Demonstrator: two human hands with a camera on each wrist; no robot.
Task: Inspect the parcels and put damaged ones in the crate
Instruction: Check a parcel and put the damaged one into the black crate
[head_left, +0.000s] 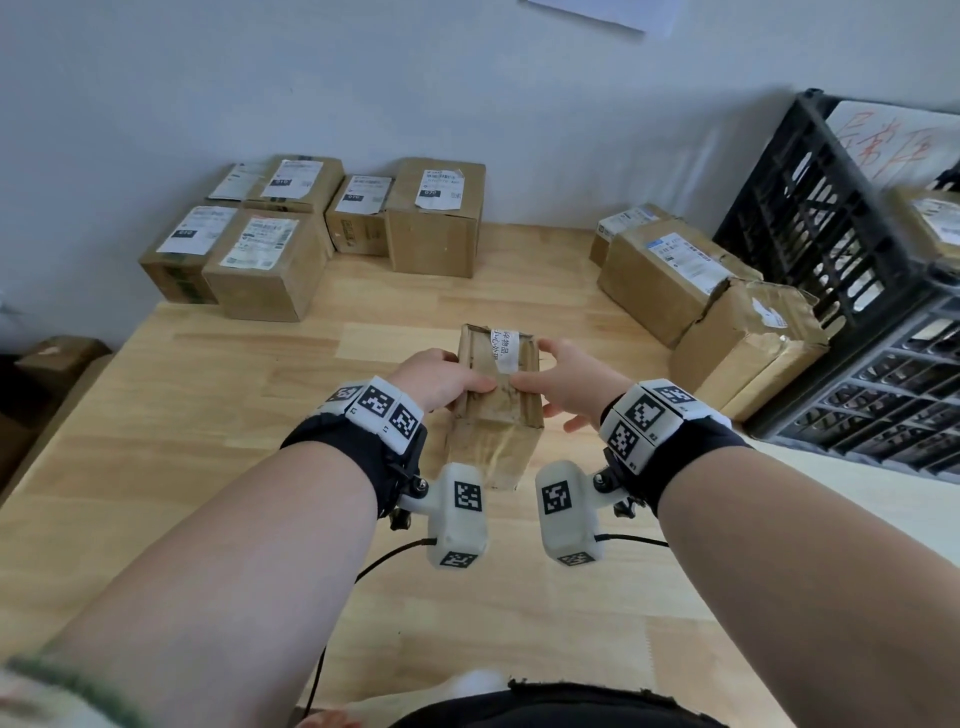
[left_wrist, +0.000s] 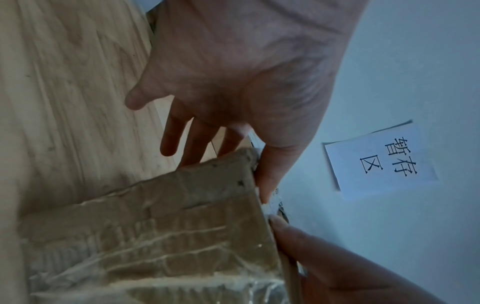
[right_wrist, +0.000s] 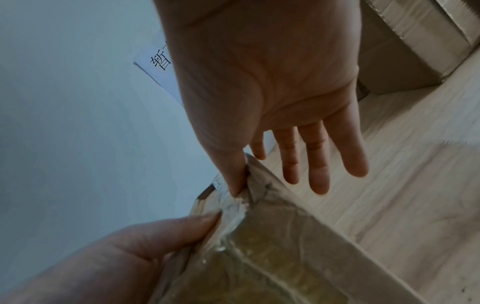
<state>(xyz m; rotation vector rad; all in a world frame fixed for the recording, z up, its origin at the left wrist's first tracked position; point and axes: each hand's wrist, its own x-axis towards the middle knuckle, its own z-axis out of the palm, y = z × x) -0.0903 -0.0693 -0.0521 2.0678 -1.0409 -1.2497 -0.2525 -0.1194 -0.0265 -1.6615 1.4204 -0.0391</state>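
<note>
Parcel (head_left: 496, 395) | between both hands | left hand (head_left: 441, 376) and right hand (head_left: 574, 384) thumbs on top

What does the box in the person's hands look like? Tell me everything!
The held box is small, brown cardboard, wrapped in wrinkled clear tape, with a white strip label bearing printed characters on top. Its edges look worn and crumpled. It is upright, tilted a little, over the wooden table, in the middle, in front of the other parcels. The left hand grips its left side with the thumb on top; the right hand holds its right side, thumb on top, the other fingers stretched out.
</note>
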